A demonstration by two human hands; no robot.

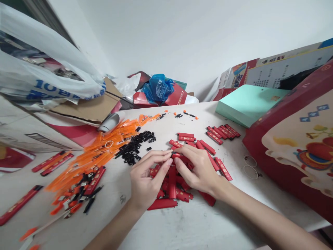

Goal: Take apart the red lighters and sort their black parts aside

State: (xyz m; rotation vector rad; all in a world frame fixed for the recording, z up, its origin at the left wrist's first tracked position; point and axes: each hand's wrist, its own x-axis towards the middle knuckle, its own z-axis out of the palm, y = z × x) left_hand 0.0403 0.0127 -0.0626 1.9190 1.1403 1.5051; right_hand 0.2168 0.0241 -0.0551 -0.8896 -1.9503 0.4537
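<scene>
Crowding hands (171, 170): red sleeves (182, 187), black clips (135, 146).

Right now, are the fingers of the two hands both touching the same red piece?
Touching. The head view shows the left hand and right hand pinching one red piece from opposite ends, above the red pile.

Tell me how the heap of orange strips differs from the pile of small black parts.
The orange strips are long, thin and translucent; the black parts are short, chunky and opaque. The orange heap sprawls widely across the table's left side; the black pile is compact, nearer the left hand. Both lie loose, untouched.
</scene>
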